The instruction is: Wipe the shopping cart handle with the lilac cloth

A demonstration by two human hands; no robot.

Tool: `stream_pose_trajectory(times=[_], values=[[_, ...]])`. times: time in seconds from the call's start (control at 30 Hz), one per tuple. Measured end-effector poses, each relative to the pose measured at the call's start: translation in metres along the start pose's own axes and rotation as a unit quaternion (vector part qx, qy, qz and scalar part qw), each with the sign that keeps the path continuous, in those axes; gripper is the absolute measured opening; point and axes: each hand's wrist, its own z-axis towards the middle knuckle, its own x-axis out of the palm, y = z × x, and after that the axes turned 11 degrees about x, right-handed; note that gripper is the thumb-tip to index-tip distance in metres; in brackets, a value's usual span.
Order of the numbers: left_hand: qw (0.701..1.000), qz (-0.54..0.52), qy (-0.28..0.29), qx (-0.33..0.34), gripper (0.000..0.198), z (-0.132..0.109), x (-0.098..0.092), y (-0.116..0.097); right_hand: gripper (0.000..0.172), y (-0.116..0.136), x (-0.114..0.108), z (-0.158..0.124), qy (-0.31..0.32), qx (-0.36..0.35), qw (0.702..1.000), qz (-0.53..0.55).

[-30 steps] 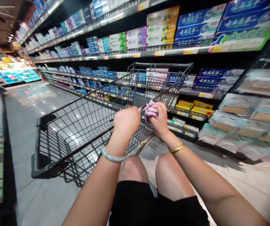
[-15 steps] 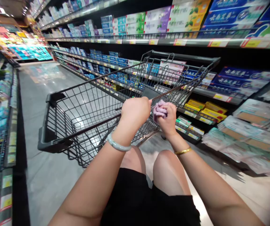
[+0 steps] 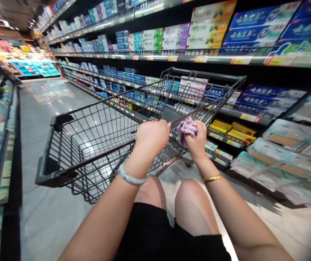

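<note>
Two-handed at a wire shopping cart (image 3: 168, 113).
Clenches the left hand (image 3: 152, 137) around the near-side top rail (image 3: 103, 156); clutches a crumpled lilac cloth (image 3: 186, 131) in the right hand (image 3: 199, 137), near that rail.

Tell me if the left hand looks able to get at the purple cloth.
Likely yes: the purple cloth, bunched in the right hand, is close beside the left hand, with nothing evident blocking it. The left hand appears closed on the cart's rim, though, so it may need to let go first.
</note>
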Motion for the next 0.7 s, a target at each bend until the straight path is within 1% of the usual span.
stream_pose_trajectory(times=[0.13,0.2,0.33,0.4,0.53,0.6,0.7], values=[[1.000,-0.001,0.004,-0.003,0.053,-0.002,-0.001,0.001,0.018,0.006,-0.009,0.024,-0.066,-0.014,0.998,0.004],[1.000,0.001,0.004,-0.002,0.053,-0.003,-0.002,0.002,0.018,0.006,-0.009,0.025,-0.057,-0.009,0.998,0.002],[1.000,0.013,-0.001,0.017,0.055,-0.009,-0.003,0.006,0.017,0.003,-0.009,0.006,0.007,0.004,1.000,-0.003],[0.999,0.025,-0.002,0.023,0.055,-0.014,-0.003,0.010,0.016,0.006,-0.012,0.000,0.001,-0.004,1.000,0.001],[0.998,0.061,-0.011,0.030,0.057,-0.022,-0.004,0.015,0.019,0.017,-0.017,0.002,-0.032,-0.041,0.999,0.008],[0.997,0.071,-0.008,0.031,0.058,-0.025,-0.005,0.017,0.020,0.017,-0.017,-0.003,-0.030,-0.043,0.999,0.000],[0.997,0.069,0.005,0.032,0.060,-0.028,-0.007,0.022,0.022,0.014,-0.015,-0.019,-0.010,-0.048,0.999,-0.015]])
